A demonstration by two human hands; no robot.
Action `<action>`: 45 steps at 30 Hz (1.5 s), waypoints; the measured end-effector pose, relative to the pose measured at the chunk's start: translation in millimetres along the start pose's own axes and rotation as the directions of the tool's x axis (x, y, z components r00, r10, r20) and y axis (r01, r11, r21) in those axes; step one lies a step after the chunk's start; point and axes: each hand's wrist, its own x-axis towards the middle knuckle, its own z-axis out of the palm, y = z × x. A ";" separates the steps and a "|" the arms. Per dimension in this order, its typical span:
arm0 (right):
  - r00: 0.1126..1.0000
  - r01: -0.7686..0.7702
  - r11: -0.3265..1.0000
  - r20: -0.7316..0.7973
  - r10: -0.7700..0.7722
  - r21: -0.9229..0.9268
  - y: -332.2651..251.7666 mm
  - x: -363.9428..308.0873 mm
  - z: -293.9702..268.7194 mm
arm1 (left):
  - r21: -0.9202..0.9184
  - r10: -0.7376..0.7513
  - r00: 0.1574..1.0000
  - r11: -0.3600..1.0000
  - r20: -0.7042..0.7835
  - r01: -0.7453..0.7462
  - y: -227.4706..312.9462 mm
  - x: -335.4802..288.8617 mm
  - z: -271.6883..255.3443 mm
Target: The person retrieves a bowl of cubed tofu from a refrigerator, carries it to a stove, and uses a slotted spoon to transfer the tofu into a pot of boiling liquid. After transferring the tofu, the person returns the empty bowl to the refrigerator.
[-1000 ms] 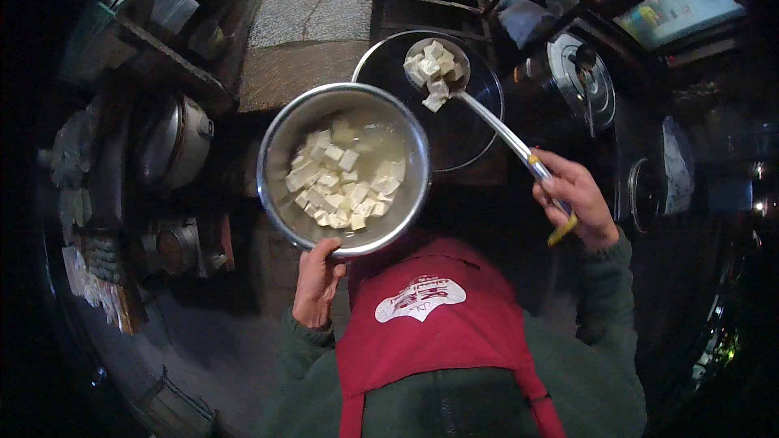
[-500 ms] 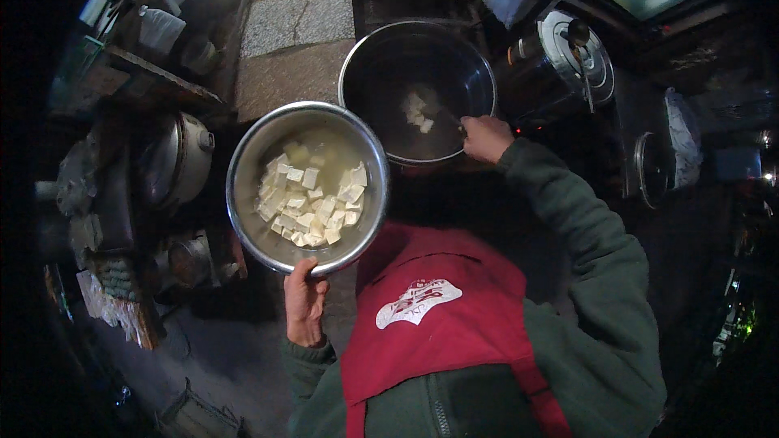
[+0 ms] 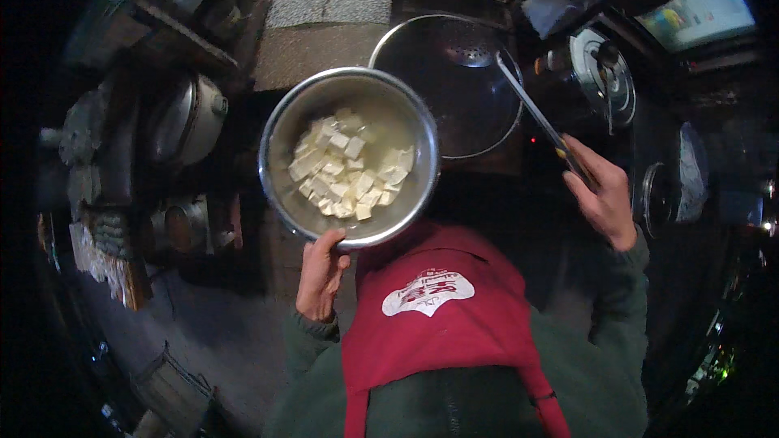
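Note:
My left hand (image 3: 322, 274) grips the near rim of a steel bowl (image 3: 284, 203), thumb over the edge. White tofu cubes (image 3: 345, 170) lie in cloudy liquid inside it. My right hand (image 3: 602, 191) is closed round the handle of a skimmer (image 3: 531, 105). The skimmer's perforated head (image 3: 471, 53) hangs over the far part of a large dark pot (image 3: 454, 154), and no cubes show on it. The bowl is nearer to me than the pot and covers the left part of the pot's rim in this view.
A lidded cylindrical pot (image 3: 600, 73) with a ladle on top stands at the right. To the left is a rice cooker (image 3: 191, 118). A stone slab (image 3: 324, 40) lies at the far left of the pot. A low stool-like frame (image 3: 174, 389) is on the floor.
My right hand has drawn back toward me and right, lifting the skimmer's head out of the pot into view. The bowl sits further right in the picture, over the pot's rim.

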 end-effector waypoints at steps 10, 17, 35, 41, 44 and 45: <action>0.984 0.174 0.914 0.106 -0.145 -0.366 -103.4 -20.8 75.0 | 0.010 -0.079 0.994 0.997 0.081 0.079 -6.4 10.5 -2.2; 0.988 0.136 0.791 0.137 -0.067 -0.597 -118.9 -39.6 85.7 | -0.035 0.110 0.989 0.994 0.103 -0.107 -22.2 6.7 5.2; 0.538 0.237 0.904 0.823 0.182 -0.355 -176.9 103.2 -1.1 | 0.009 0.052 0.986 0.998 0.156 -0.054 -8.6 6.8 0.5; 0.274 -0.442 0.850 0.859 0.433 -0.288 -127.5 91.7 5.6 | -0.011 0.039 0.990 0.999 0.133 -0.037 -18.4 6.1 7.7; 0.310 -0.633 0.770 0.888 0.341 -0.074 -100.2 57.0 15.2 | -0.009 0.062 0.991 0.998 0.115 -0.062 -23.3 3.5 11.1; 0.287 -0.632 0.770 0.894 0.344 -0.094 -92.0 48.9 14.3 | 0.007 0.055 0.993 0.998 0.103 -0.056 -24.9 2.7 11.4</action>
